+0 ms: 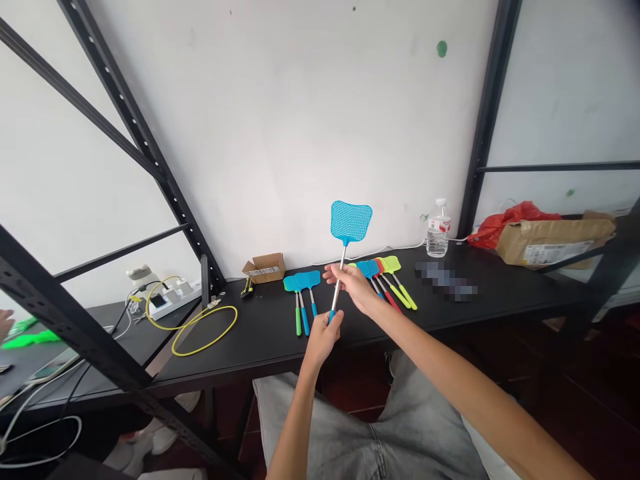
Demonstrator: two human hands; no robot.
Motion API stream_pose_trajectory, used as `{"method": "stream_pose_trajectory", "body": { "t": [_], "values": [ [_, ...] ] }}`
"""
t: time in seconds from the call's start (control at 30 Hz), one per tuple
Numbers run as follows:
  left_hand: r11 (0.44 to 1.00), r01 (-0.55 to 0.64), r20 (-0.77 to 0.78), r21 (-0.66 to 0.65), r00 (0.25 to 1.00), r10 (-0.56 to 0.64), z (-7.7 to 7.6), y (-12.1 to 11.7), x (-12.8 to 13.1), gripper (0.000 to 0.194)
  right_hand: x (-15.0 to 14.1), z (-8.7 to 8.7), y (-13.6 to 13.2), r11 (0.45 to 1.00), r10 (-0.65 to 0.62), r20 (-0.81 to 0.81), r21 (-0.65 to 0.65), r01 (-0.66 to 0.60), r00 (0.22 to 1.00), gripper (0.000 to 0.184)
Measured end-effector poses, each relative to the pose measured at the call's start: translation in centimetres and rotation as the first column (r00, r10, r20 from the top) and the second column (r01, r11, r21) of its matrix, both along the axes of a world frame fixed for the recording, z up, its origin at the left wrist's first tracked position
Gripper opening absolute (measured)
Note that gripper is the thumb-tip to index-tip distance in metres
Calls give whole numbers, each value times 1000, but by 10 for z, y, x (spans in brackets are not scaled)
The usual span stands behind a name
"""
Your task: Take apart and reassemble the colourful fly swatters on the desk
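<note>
A blue fly swatter [351, 221] stands upright in front of me, raised above the black table, its mesh head at the top. My left hand [323, 339] is closed around its blue handle. Higher up, the thumb and fingers of my right hand [353, 283] are around the silver rod. To the left on the table lie a green swatter [299, 321] and blue swatters [309, 280], their heads overlapping. Partly hidden behind my right hand is another row, with blue, a red swatter [391, 300] and yellow-green swatters [405, 291].
A small open cardboard box [265, 268] sits by the wall, with a yellow cable [205, 348] and power strip [175, 300] further left. Rightward are a water bottle [438, 230], a blurred item [447, 279] and a larger carton [553, 241]. Black metal posts [145, 140] frame the table.
</note>
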State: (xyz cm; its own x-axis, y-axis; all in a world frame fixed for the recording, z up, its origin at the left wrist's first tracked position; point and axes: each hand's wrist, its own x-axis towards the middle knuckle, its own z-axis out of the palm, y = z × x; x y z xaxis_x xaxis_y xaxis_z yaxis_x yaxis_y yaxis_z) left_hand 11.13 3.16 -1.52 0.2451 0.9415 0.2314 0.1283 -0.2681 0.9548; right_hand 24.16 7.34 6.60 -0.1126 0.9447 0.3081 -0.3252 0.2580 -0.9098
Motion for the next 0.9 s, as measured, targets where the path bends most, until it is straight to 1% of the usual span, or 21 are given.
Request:
{"method": "stream_pose_trajectory", "body": {
  "t": [0.07,0.13,0.2,0.27,0.37,0.47,0.53,0.6,0.67,0.8,0.9],
  "values": [
    [999,27,42,-37,999,-25,-2,2,-1,53,4,14,4,994,66,-152,-77,-78,986,37],
    [996,53,84,-69,995,-47,-3,2,-2,53,9,26,11,984,88,-319,-121,-132,944,36],
    [995,60,107,-84,993,-51,-2,1,-3,54,16,39,21,980,82,-432,-130,-152,898,33],
    [995,60,105,-83,993,-51,0,-1,-3,54,23,53,31,986,49,-502,-116,-124,864,32],
    [996,61,89,-66,994,-55,2,-3,-3,54,32,75,44,997,-28,-544,-73,-14,838,32],
    [997,56,70,-47,996,-52,2,-4,-3,56,35,93,49,997,-77,-503,-40,66,861,27],
    [998,43,60,-40,997,-40,0,-3,-2,57,33,100,46,995,-95,-469,-28,92,878,23],
    [999,36,61,-39,998,-34,-1,-2,-1,58,29,102,42,993,-108,-449,-12,115,887,19],
    [998,40,78,-40,996,-36,-2,-1,1,59,23,99,38,993,-106,-430,4,119,897,18],
    [998,47,153,-49,987,-39,-4,1,1,59,1,79,35,998,-56,-376,19,68,925,26],
    [998,22,222,-67,975,-7,-5,2,1,59,-18,62,33,999,-31,-316,28,42,948,29]
  ]
}}
